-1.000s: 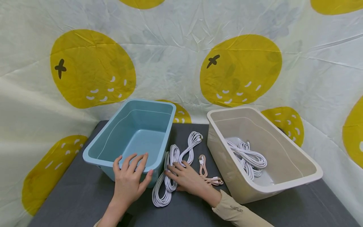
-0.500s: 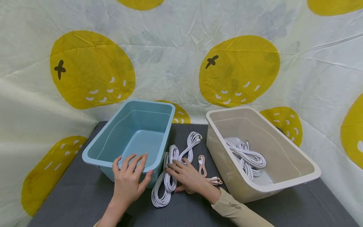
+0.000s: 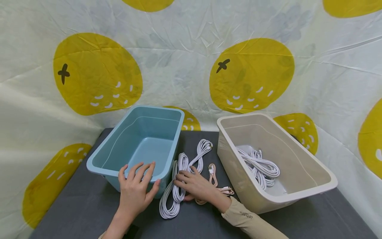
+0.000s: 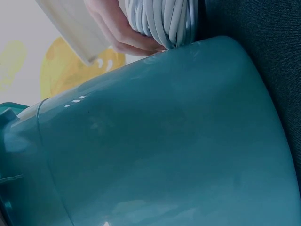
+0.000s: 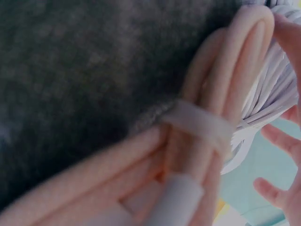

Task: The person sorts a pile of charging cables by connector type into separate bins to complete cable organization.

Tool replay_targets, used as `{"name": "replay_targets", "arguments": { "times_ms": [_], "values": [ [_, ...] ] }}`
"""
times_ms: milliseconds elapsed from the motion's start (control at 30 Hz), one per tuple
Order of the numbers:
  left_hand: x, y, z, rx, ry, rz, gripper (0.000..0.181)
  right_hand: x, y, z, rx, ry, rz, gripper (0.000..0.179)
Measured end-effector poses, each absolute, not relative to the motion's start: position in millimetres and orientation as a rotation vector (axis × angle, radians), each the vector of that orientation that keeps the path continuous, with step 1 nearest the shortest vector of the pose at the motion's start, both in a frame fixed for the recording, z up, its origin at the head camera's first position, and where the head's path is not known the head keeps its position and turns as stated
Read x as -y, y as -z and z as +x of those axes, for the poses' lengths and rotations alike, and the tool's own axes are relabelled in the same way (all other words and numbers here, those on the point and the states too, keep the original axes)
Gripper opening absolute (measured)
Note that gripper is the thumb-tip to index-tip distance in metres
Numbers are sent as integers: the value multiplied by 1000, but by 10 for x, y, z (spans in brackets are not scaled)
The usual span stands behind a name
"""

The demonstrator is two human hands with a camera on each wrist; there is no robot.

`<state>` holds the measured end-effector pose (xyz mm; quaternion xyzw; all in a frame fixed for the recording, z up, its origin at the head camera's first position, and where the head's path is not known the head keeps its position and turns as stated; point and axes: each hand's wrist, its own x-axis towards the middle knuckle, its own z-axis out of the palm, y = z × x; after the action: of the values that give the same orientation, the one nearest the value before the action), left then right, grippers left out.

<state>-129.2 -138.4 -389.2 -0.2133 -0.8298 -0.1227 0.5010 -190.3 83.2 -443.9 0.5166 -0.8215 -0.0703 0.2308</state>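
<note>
In the head view my left hand (image 3: 134, 189) rests on the near rim of the blue bin (image 3: 102, 171), its fingers spread and the thumb apart. My right hand (image 3: 198, 186) holds a coiled white cable (image 3: 182, 159) beside the bin, fingers over its far side and thumb at the near side. The left wrist view shows the right hand's fingers (image 4: 136, 42) bent round the thick coil (image 4: 162, 21). More white cable loops (image 3: 170, 210) lie against it. Peach-coloured cables (image 3: 212, 172) lie near my right wrist; one tied peach cable (image 5: 211, 94) fills the right wrist view, blurred.
A beige bin (image 3: 298, 199) stands at the right with coiled white cables (image 3: 264, 166) inside. The blue bin has no cables showing in it. Both stand on a dark table (image 3: 74, 205), with a fruit-patterned cloth (image 3: 179, 66) hanging behind.
My right hand has shifted slightly and its thumb has come in beside the white coil, baring more of a peach cable under the wrist. The left hand has not moved.
</note>
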Motion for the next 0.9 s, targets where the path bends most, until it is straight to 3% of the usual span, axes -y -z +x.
{"name": "replay_targets", "arguments": {
  "times_ms": [233,900],
  "values": [
    [1385,3889,-1294,2009,295,-516,52,-833,4415,-1858,2274,207,1445,56],
    [1389,3882,-1293,2002,309,-516,51,-986,4095,-1527,2258,310,1456,60]
  ]
}}
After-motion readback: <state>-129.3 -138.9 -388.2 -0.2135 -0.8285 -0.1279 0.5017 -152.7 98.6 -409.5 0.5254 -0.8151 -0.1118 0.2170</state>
